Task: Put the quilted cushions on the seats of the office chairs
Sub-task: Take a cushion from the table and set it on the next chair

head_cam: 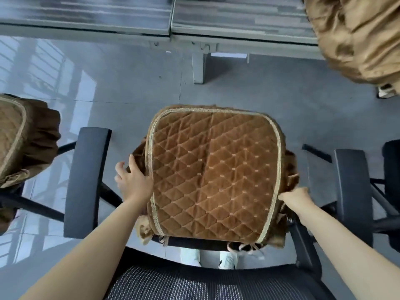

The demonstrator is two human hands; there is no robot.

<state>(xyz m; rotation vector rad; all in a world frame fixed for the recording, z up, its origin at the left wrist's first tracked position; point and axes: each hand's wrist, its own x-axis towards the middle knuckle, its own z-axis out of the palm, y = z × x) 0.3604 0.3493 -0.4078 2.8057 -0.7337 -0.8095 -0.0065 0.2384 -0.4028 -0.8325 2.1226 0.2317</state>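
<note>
While the brown quilted cushion [213,176] lies flat on the seat of the office chair, both hands sit at its side edges. Left hand [133,181] is on the left edge, fingers curled around the ruffled skirt just outside the beige piping. Right hand [297,199] pinches the ruffle at the right edge, lower down toward the near corner. Cushion covers the seat fully; ruffle hangs over all visible sides, ties dangle at the near edge above the mesh backrest [194,282]. Left armrest [86,180] and right armrest [352,191] flank it, each with a gap to the cushion where the hands fit. Neighbouring chair at left already carries a second cushion [13,137]. Desk [151,22] stands ahead, open floor between. More brown fabric [357,37] is bunched top right.
</note>
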